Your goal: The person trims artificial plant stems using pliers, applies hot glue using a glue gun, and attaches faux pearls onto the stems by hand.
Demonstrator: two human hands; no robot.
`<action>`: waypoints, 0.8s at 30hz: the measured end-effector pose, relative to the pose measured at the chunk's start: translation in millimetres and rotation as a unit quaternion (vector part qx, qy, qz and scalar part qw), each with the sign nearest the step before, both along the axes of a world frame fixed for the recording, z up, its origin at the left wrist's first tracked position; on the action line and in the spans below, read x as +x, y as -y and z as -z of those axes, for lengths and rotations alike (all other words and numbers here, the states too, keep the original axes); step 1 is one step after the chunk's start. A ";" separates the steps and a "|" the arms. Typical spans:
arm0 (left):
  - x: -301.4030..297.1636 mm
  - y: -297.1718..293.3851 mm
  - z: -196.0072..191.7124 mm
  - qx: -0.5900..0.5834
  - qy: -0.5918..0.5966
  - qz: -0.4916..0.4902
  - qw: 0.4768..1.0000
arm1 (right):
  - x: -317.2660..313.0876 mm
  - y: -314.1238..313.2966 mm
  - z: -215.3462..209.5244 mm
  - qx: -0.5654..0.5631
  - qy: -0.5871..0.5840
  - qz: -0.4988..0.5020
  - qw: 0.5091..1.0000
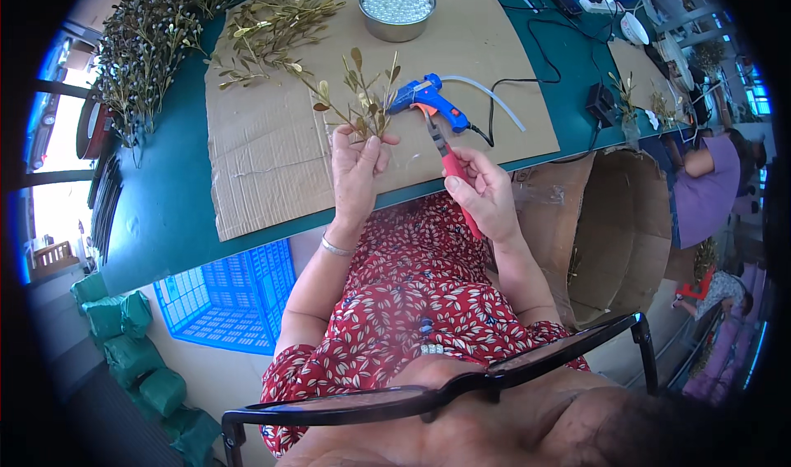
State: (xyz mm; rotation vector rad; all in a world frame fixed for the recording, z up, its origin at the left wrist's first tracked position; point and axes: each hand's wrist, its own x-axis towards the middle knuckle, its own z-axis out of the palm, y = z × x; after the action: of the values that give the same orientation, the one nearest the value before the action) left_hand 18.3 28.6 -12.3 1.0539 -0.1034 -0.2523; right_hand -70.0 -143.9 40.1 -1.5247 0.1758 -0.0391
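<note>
My left hand (356, 170) is closed, pinching the stems of a leafy artificial sprig (360, 100) with brownish-gold leaves above the cardboard. In my right hand (486, 191) is a pair of red-handled pliers (453, 169), its narrow dark jaws pointing up and left. The jaw tips come close to a blue glue gun (441, 103) with an orange trigger; whether they touch it I cannot tell. A translucent glue stick (494, 96) curves out behind the gun. Farther back stands a metal bowl (397, 30) of white pearl beads (397, 2).
A cardboard sheet (272, 158) covers much of the green table (161, 212). Loose gold sprigs (280, 26) lie at its far left, beside a dense pile of beaded sprigs (156, 47). Black cables (544, 55) run at right. Below are a blue crate (239, 294) and a cardboard box (568, 220).
</note>
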 end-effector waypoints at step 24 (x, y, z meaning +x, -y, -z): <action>11.9 -15.7 3.6 -0.102 -0.042 0.100 0.989 | 66.6 182.2 47.1 -0.587 -0.031 0.237 0.773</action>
State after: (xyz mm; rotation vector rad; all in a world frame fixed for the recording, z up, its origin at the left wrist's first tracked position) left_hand 30.2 44.4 -15.9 0.8276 -0.1568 -0.4575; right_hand -3.4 -326.2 -7.0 -2.7016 0.6820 -0.6048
